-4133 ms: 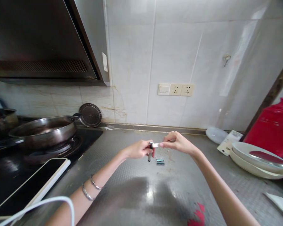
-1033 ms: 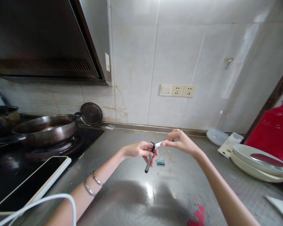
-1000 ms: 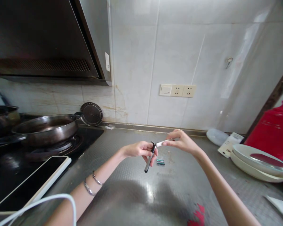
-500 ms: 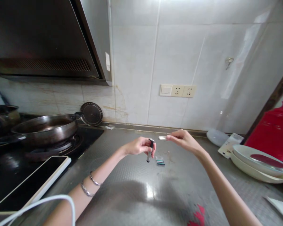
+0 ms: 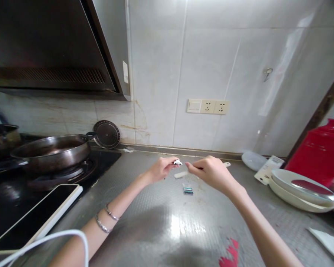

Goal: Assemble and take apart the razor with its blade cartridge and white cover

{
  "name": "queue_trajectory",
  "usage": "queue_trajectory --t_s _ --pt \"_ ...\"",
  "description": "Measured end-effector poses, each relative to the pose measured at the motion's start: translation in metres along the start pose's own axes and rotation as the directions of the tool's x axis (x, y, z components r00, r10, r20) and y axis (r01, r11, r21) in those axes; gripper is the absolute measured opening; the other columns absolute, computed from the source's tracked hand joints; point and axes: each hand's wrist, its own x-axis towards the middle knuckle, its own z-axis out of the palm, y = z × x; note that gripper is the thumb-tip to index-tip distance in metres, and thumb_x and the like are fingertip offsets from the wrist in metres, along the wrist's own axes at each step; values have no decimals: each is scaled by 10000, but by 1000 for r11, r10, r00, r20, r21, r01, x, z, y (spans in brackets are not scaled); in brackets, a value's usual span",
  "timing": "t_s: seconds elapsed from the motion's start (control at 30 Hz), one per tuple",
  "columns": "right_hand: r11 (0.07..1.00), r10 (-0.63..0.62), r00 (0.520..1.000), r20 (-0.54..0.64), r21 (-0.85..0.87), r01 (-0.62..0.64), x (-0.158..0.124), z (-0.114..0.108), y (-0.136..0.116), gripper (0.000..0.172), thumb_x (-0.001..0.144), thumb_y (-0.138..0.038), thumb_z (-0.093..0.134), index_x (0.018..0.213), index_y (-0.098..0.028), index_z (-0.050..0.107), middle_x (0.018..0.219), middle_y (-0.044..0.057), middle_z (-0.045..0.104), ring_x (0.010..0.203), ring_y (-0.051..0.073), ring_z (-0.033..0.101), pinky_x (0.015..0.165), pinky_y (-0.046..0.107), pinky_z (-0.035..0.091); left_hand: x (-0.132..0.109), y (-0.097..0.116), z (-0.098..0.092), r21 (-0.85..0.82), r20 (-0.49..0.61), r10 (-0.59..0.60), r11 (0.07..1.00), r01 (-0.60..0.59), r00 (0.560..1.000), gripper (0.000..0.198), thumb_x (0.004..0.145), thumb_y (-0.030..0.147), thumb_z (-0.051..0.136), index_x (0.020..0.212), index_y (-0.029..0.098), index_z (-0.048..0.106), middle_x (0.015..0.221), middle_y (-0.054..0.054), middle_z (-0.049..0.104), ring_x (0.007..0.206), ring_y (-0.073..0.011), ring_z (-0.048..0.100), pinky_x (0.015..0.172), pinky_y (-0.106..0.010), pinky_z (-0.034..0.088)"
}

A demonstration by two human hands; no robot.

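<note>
My left hand [image 5: 163, 170] is closed around a small black-and-silver object [image 5: 177, 162], now seen end-on with a pale metallic tip; its kind is unclear. To its right, my right hand [image 5: 213, 170] is curled, thumb toward the left hand, a small gap between them. A slim white tool [image 5: 180, 174] shows at the right hand's fingers, and a white end with a hole sticks out behind the knuckles, roughly in line; the middle is hidden. Two small green-and-black pieces [image 5: 188, 191], perhaps batteries, lie side by side on the metal counter [image 5: 144, 222] below the hands.
A phone [image 5: 36, 218] with a white cable [image 5: 69, 233] lies at left, by a stove carrying a steel pan [image 5: 52, 152]. On the right are a cream dish [image 5: 297, 198] with a glass lid, a white card [image 5: 268, 170] and a red container [image 5: 320, 152]. Sockets [image 5: 208, 106] are on the wall.
My right hand has turned knuckles-up and shifted slightly left. The white tool now shows lower and on both sides of it. My left hand has rotated its object from hanging down to end-on.
</note>
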Motion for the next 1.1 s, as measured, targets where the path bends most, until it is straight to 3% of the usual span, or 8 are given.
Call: queue_trajectory --t_s 0.17,0.33,0.5,0.67,0.83,1.0,1.1 --pt "985 158 963 -219 -30 -169 2 -1 5 571 857 -500 336 423 -151 460 417 -12 377 439 77 224 469 230 155 0 0 0 -9 28 -9 1000 10 1000 205 868 252 418 916 131 577 786 -33 630 713 -110 561 664 -195 397" --pt "995 90 991 -97 -33 -94 2 1 4 567 850 -493 354 409 -154 462 398 4 415 423 80 255 460 232 156 0 1 0 -23 3 -32 999 32 999 189 861 224 415 923 131 567 810 -39 625 728 -109 558 659 -189 396" --pt "974 214 947 -240 -27 -227 2 1 2 567 855 -495 330 425 -155 475 419 16 443 430 84 263 464 234 160 0 1 1 -81 26 -42 996 44 999 182 861 246 419 868 129 559 784 -33 618 730 -102 560 694 -188 404" --pt "991 131 990 -61 28 -129 1 0 0 555 833 -501 363 410 -156 460 404 -10 375 438 83 233 453 225 159 -1 0 6 -26 47 -58 998 59 997 184 852 198 401 940 143 552 777 -17 616 684 -91 546 656 -186 397" --pt "979 203 968 -146 42 -199 1 1 -2 566 847 -496 334 413 -156 463 413 -9 357 442 87 222 460 232 172 0 0 7 -105 54 -54 993 59 997 181 858 229 408 878 128 556 790 -38 614 732 -108 564 688 -204 412" --pt "994 105 992 -65 33 -103 0 5 -8 554 832 -490 374 408 -150 481 407 -14 348 438 81 200 446 230 154 0 1 9 -119 43 -66 990 71 997 138 837 187 428 874 135 549 780 -30 602 717 -103 548 680 -205 414" --pt "982 187 968 -166 27 -186 0 5 -7 549 845 -489 349 437 -152 496 421 -4 389 440 83 243 454 228 162 0 2 10 -159 49 -75 984 82 996 148 842 199 425 854 128 554 759 -33 590 709 -101 541 679 -204 423"
